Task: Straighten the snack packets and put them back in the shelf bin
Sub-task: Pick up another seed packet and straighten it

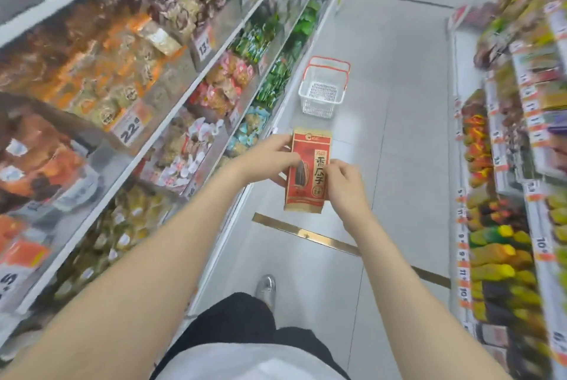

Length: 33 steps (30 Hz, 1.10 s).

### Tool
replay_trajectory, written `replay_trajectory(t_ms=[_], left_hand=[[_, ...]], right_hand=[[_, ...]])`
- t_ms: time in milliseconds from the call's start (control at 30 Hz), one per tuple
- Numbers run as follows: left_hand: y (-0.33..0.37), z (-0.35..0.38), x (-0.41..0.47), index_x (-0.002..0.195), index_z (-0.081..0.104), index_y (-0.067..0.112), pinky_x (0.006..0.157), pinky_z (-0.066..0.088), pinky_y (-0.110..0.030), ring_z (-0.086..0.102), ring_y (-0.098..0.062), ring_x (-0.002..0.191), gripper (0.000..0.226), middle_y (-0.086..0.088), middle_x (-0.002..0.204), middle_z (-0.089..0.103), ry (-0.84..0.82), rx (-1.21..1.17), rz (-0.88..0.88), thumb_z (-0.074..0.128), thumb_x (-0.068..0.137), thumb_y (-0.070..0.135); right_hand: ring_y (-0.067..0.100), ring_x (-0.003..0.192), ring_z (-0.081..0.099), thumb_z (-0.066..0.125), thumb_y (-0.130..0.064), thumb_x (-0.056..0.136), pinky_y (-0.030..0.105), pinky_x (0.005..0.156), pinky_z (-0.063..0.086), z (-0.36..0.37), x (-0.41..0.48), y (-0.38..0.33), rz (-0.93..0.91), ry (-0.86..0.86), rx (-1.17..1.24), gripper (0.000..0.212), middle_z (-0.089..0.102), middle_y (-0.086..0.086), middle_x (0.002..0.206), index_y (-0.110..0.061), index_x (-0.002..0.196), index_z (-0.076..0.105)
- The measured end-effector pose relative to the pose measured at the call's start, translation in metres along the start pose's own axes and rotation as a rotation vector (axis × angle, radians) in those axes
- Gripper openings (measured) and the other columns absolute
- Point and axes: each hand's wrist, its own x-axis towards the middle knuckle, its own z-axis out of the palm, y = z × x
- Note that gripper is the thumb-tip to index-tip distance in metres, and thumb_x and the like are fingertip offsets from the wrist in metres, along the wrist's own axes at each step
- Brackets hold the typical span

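A red and tan snack packet [309, 161] with a sunflower seed picture is held upright over the aisle floor, in front of me. My left hand [266, 161] grips its left edge, fingers curled round the side. My right hand [343, 183] pinches its right edge near the middle. The shelf bins [181, 146] full of mixed snack packets run along my left, behind clear fronts with price tags.
A white shopping basket with red handles [323, 88] stands on the floor by the left shelf base, ahead of me. More stocked shelves [506, 195] line the right side. A brass strip [306, 233] crosses the tiled floor. My shoe [266, 287] is below.
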Motion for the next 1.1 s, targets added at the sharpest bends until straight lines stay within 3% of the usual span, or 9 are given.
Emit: replay_trajectory(t_ms=[133, 367, 500, 667, 1000, 1100], left_hand=[[0.056, -0.022, 0.106, 0.117, 0.066, 0.026, 0.073, 0.068, -0.040, 0.080, -0.018, 0.089, 0.036, -0.005, 0.112, 0.075, -0.118, 0.028, 0.049, 0.050, 0.098, 0.000], [0.131, -0.035, 0.297, 0.132, 0.065, 0.015, 0.078, 0.068, -0.046, 0.080, -0.029, 0.097, 0.041, -0.014, 0.118, 0.077, -0.226, 0.108, 0.047, 0.049, 0.097, 0.000], [0.170, -0.041, 0.412, 0.133, 0.063, 0.016, 0.077, 0.069, -0.044, 0.081, -0.023, 0.095, 0.041, -0.009, 0.116, 0.077, -0.188, 0.126, 0.050, 0.049, 0.099, 0.000], [0.222, -0.056, 0.530, 0.138, 0.058, 0.019, 0.083, 0.068, -0.051, 0.080, -0.028, 0.099, 0.047, -0.011, 0.117, 0.078, -0.170, 0.103, 0.000, 0.052, 0.097, -0.002], [0.276, -0.119, 0.764, 0.128, 0.062, 0.023, 0.075, 0.068, -0.045, 0.080, -0.024, 0.098, 0.044, -0.010, 0.116, 0.077, -0.072, -0.014, -0.038, 0.056, 0.094, -0.004], [0.295, -0.150, 0.836, 0.129, 0.061, 0.025, 0.076, 0.067, -0.045, 0.080, -0.025, 0.099, 0.047, -0.007, 0.112, 0.079, -0.072, -0.034, -0.038, 0.056, 0.093, -0.004]], right_hand=[[0.020, 0.068, 0.048, 0.045, -0.030, 0.089, 0.041, 0.067, 0.043, -0.036, 0.095, -0.028, 0.019, 0.097, 0.033, 0.028, 0.053, 0.001, 0.069, -0.009, 0.071, 0.046], [0.020, 0.069, 0.049, 0.044, -0.031, 0.089, 0.041, 0.068, 0.043, -0.109, 0.269, -0.042, 0.013, 0.155, 0.059, 0.031, 0.053, 0.004, 0.071, -0.004, 0.075, 0.047], [0.020, 0.068, 0.050, 0.043, -0.032, 0.090, 0.051, 0.064, 0.049, -0.153, 0.385, -0.057, -0.013, 0.151, 0.017, 0.031, 0.053, 0.002, 0.070, -0.005, 0.076, 0.048], [0.023, 0.069, 0.054, 0.043, -0.036, 0.085, 0.069, 0.073, 0.059, -0.210, 0.520, -0.089, 0.007, 0.062, -0.066, 0.035, 0.056, 0.003, 0.070, -0.003, 0.077, 0.052], [0.029, 0.068, 0.060, 0.043, -0.034, 0.084, 0.067, 0.072, 0.059, -0.264, 0.773, -0.150, -0.034, -0.041, -0.199, 0.035, 0.062, 0.014, 0.070, -0.002, 0.078, 0.057], [0.042, 0.075, 0.066, 0.043, -0.033, 0.085, 0.066, 0.073, 0.060, -0.270, 0.850, -0.174, -0.043, -0.031, -0.231, 0.035, 0.065, 0.018, 0.074, -0.002, 0.079, 0.059]])
